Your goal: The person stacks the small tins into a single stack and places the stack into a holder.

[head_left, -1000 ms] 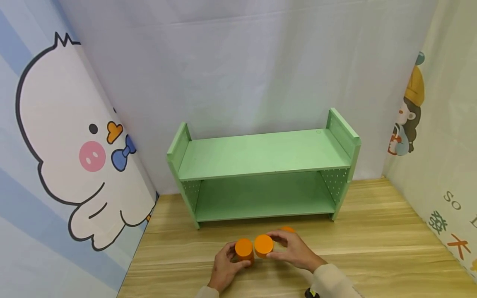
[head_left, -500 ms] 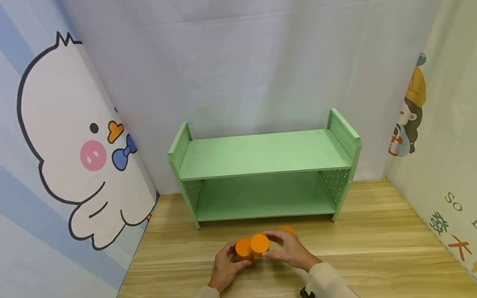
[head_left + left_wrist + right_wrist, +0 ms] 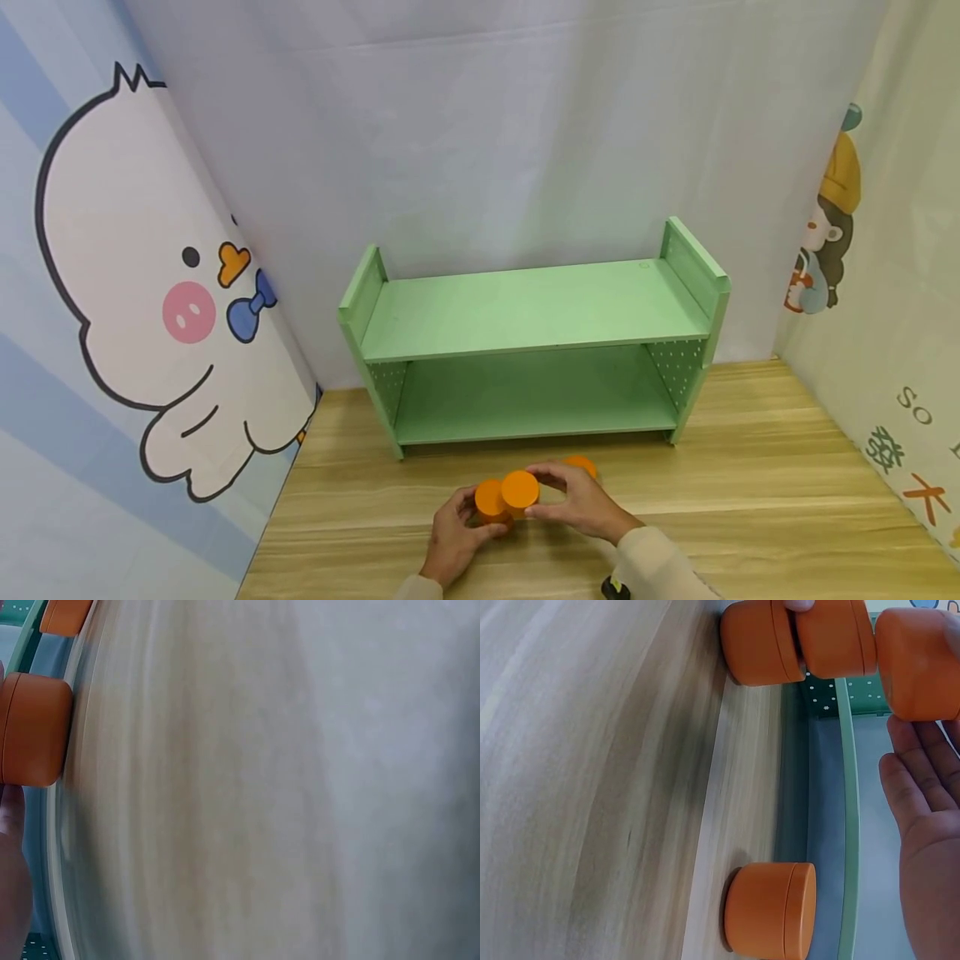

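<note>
Two orange lidded jars stand stacked on the table; the lower jar (image 3: 754, 645) rests on the wood and the upper jar (image 3: 832, 637) sits on its lid. My left hand (image 3: 453, 537) holds this stack from the left, thumb in front and fingers behind. My right hand (image 3: 585, 504) grips a third orange jar (image 3: 520, 489) by its sides. That jar is over the right part of the stack's top (image 3: 490, 498), overlapping it in the head view. In the right wrist view it hangs slightly tilted, close above the upper jar's lid.
Another orange jar (image 3: 582, 467) stands on the table behind my right hand. A light green two-tier shelf (image 3: 536, 308) stands behind the hands. Printed cloths (image 3: 112, 250) hang at the back and sides. A small black object (image 3: 615, 588) shows by the right sleeve.
My right hand has moved left with its jar, from beside the stack to partly over its top. My left hand has stayed in place around the stack.
</note>
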`<act>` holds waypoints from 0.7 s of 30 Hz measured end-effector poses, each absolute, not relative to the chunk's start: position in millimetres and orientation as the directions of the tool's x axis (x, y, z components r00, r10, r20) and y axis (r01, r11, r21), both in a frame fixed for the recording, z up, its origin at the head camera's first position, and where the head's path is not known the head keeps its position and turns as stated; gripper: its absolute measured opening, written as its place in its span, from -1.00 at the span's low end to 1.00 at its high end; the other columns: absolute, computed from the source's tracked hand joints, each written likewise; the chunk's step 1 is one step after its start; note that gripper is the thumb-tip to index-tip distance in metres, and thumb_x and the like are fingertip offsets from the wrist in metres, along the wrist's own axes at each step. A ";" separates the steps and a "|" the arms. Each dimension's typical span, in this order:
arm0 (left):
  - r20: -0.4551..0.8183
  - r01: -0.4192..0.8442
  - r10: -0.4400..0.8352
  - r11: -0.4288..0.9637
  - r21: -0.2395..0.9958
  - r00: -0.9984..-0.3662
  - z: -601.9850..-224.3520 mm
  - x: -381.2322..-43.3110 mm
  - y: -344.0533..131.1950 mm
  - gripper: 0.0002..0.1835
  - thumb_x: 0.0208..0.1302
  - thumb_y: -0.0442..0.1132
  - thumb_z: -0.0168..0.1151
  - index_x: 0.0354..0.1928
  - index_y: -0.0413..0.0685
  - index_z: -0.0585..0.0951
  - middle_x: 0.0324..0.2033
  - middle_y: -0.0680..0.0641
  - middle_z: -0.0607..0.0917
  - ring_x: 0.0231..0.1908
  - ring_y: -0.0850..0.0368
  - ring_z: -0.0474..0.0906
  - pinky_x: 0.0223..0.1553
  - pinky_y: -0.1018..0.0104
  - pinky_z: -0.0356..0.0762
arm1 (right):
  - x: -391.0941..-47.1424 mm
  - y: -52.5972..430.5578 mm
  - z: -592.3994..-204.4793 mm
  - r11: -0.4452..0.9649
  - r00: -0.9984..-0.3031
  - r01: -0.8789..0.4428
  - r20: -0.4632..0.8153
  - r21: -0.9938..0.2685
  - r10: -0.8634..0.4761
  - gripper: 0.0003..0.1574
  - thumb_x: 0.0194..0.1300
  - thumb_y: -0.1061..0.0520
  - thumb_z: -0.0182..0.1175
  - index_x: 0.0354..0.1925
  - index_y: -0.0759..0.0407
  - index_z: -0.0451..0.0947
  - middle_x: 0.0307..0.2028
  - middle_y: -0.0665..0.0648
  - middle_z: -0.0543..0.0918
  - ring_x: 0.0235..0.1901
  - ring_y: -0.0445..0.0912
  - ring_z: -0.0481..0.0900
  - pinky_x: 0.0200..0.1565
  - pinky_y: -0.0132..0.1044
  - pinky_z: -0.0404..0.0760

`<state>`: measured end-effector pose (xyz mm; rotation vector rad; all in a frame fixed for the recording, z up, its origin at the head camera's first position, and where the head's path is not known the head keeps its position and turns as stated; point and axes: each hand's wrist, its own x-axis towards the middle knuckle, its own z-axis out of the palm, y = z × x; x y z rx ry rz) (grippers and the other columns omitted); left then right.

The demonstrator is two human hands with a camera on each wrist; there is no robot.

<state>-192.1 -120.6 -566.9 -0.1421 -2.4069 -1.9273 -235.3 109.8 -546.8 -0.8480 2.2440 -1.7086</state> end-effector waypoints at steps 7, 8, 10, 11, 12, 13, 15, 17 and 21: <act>0.078 0.083 0.027 0.242 0.967 -0.997 -593.5 -201.6 -122.3 -0.35 -0.05 -0.42 0.59 0.14 -0.34 0.53 0.10 -0.27 0.63 0.14 -0.17 0.56 0.21 0.12 0.54 | -236.4 106.2 -546.0 0.176 -0.809 -0.347 0.200 -0.921 -0.553 -0.37 0.27 0.12 0.41 0.22 0.36 0.49 0.14 0.28 0.59 0.19 0.22 0.52 0.26 0.06 0.48; 0.076 0.080 0.026 0.251 0.965 -0.997 -596.4 -202.6 -122.7 -0.34 -0.05 -0.41 0.59 0.14 -0.34 0.53 0.10 -0.26 0.63 0.15 -0.16 0.56 0.21 0.13 0.54 | -236.8 105.5 -546.4 0.180 -0.810 -0.347 0.197 -0.920 -0.552 -0.37 0.27 0.11 0.42 0.22 0.35 0.49 0.14 0.26 0.60 0.19 0.20 0.53 0.26 0.05 0.48; 0.074 0.078 0.027 0.267 0.961 -0.997 -600.0 -203.8 -123.5 -0.34 -0.07 -0.43 0.59 0.14 -0.37 0.53 0.10 -0.28 0.62 0.14 -0.19 0.56 0.20 0.11 0.55 | -237.6 103.7 -547.3 0.183 -0.812 -0.341 0.190 -0.922 -0.552 -0.36 0.26 0.10 0.42 0.22 0.33 0.50 0.14 0.23 0.60 0.19 0.18 0.53 0.27 0.03 0.48; 0.076 0.081 0.028 0.266 0.961 -0.997 -600.5 -203.8 -123.7 -0.34 -0.07 -0.44 0.59 0.13 -0.38 0.53 0.09 -0.30 0.62 0.14 -0.21 0.56 0.19 0.10 0.56 | -238.1 102.8 -548.0 0.185 -0.813 -0.337 0.187 -0.923 -0.551 -0.35 0.26 0.08 0.42 0.22 0.32 0.50 0.14 0.22 0.60 0.20 0.17 0.53 0.27 0.02 0.48; 0.076 0.081 0.027 0.263 0.961 -0.997 -601.4 -204.1 -123.9 -0.34 -0.08 -0.44 0.59 0.13 -0.39 0.53 0.09 -0.30 0.62 0.13 -0.22 0.56 0.18 0.09 0.57 | -238.4 102.0 -548.0 0.183 -0.813 -0.335 0.185 -0.924 -0.552 -0.35 0.26 0.08 0.43 0.22 0.31 0.50 0.14 0.21 0.61 0.20 0.16 0.53 0.28 0.02 0.48; 0.081 0.085 0.027 0.259 0.962 -0.996 -601.3 -204.0 -124.1 -0.34 -0.08 -0.45 0.59 0.12 -0.39 0.53 0.09 -0.31 0.62 0.13 -0.23 0.56 0.18 0.08 0.57 | -238.8 101.0 -548.2 0.182 -0.814 -0.333 0.184 -0.925 -0.552 -0.34 0.25 0.07 0.43 0.23 0.31 0.50 0.14 0.20 0.61 0.20 0.15 0.53 0.28 0.01 0.48; 0.077 0.081 0.024 0.242 0.967 -0.997 -602.1 -204.5 -124.4 -0.34 -0.09 -0.44 0.60 0.12 -0.38 0.53 0.09 -0.30 0.62 0.13 -0.22 0.56 0.18 0.08 0.57 | -239.5 98.9 -548.4 0.178 -0.812 -0.334 0.187 -0.926 -0.553 -0.34 0.25 0.07 0.44 0.22 0.30 0.50 0.14 0.19 0.61 0.20 0.14 0.53 0.28 0.01 0.48; 0.077 0.080 0.022 0.219 0.973 -0.997 -602.6 -204.7 -124.8 -0.33 -0.08 -0.41 0.61 0.13 -0.34 0.54 0.10 -0.27 0.63 0.14 -0.18 0.56 0.20 0.11 0.56 | -239.9 96.9 -548.1 0.181 -0.811 -0.338 0.189 -0.923 -0.553 -0.34 0.25 0.06 0.44 0.22 0.30 0.50 0.14 0.19 0.61 0.19 0.14 0.54 0.28 0.00 0.49; 0.078 0.081 0.025 0.204 0.976 -0.997 -602.8 -204.6 -125.5 -0.32 -0.07 -0.32 0.63 0.14 -0.29 0.55 0.12 -0.23 0.63 0.15 -0.15 0.56 0.22 0.14 0.54 | -240.1 93.3 -546.4 0.185 -0.811 -0.332 0.180 -0.925 -0.557 -0.36 0.26 0.09 0.43 0.22 0.32 0.50 0.15 0.22 0.60 0.20 0.17 0.52 0.28 0.02 0.48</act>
